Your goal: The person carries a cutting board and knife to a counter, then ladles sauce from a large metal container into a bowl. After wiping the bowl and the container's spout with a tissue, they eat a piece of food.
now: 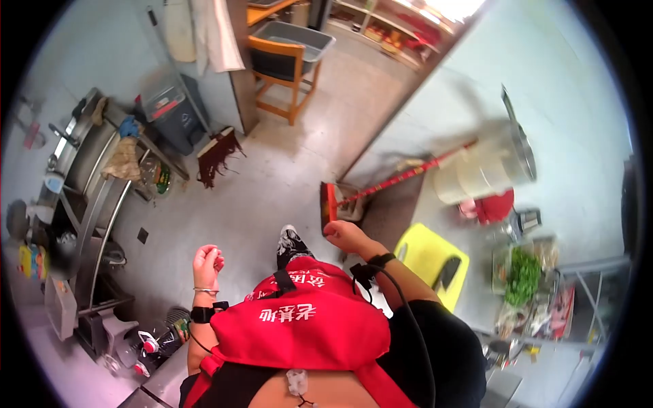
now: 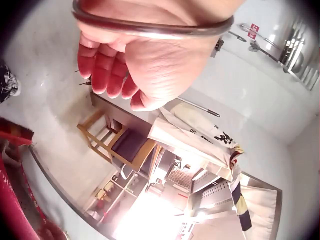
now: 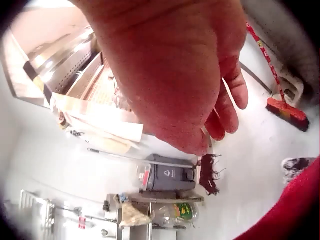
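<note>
My left hand point(image 1: 207, 265) is held in front of the red apron point(image 1: 320, 336), fingers loosely bent and holding nothing. In the left wrist view its palm point(image 2: 160, 70) shows bare, with a metal bangle point(image 2: 150, 30) at the wrist. On the other side, my right hand point(image 1: 347, 236) hangs with relaxed fingers and also holds nothing. It overlaps the lower end of a red broom point(image 1: 330, 204) in the head view. The right wrist view shows that broom point(image 3: 287, 112) standing apart from the hand, beside a dustpan point(image 3: 292, 90).
A mop point(image 1: 219, 156) leans by a grey bin point(image 1: 170, 115) at left, near a metal sink counter point(image 1: 102, 170). A chair point(image 1: 286, 75) stands in the doorway. At right are a yellow board point(image 1: 435, 258), a whitish bucket point(image 1: 476, 170) and green leafy vegetables point(image 1: 522, 275).
</note>
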`<state>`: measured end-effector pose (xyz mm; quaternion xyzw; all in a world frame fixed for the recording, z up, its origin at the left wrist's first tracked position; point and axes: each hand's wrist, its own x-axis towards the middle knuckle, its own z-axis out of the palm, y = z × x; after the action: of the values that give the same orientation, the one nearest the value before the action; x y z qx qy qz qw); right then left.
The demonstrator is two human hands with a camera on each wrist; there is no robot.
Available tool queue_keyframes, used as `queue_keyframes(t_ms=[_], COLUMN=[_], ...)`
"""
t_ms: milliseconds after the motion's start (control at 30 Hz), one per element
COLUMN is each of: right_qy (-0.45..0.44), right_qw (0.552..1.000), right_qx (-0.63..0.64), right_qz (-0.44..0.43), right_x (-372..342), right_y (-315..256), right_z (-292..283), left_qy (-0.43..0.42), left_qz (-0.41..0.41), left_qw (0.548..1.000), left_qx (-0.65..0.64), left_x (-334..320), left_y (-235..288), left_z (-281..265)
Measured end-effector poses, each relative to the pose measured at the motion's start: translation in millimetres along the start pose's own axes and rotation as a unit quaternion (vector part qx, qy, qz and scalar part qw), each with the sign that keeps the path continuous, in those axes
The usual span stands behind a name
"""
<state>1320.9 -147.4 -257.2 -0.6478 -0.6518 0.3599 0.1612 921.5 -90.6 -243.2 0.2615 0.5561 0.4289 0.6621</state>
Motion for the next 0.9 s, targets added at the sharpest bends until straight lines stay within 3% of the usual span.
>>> queue_keyframes(t_ms=[33,100,200,267,367,567,633,667,733,900], right_qy=[-0.008,-0.027,-0.02,-0.02,0.006,0.045,0.044,0.038,0.046,0.111], right_qw=[1.0,0.995,0.998,0.999,1.0,0.995,0.992,0.996,0.997,0.99], right_qx=[-0.007,0.067,0.042,0.025,0.011,0.087,0.117,0.074,0.044,0.046], right_qz=[-0.013,0.073,0.046,0.027,-0.008,0.021,-0.034,-0.044,-0.048,0.075], right_x=[19,59,137,189,255,362,401,420,460,528], right_y=[8,24,29,29,20,23,28,31,60,179], right_z=[-4,-17,-47,-77,-135,-228,-256,-272,-297,-353], left_qy=[0.002,-0.002,-0.003,0.084,0.081,0.009,-0.016,-0.028,-0.064,-0.187], left_qz=[-0.002,0.015,0.034,0.011,0.009,0.013,0.005,0.004,-0.011,0.001], left_qw=[1.0,1.0,0.997,0.994,0.996,0.997,0.996,0.996,0.992,0.981], left_qx=[0.004,0.024,0.067,0.067,0.025,0.077,0.087,0.088,0.105,0.05], left_x=[12,42,98,135,193,303,340,363,410,526], left_y=[3,9,33,54,86,135,146,149,162,211], left_z=[3,6,12,29,62,169,207,227,269,404])
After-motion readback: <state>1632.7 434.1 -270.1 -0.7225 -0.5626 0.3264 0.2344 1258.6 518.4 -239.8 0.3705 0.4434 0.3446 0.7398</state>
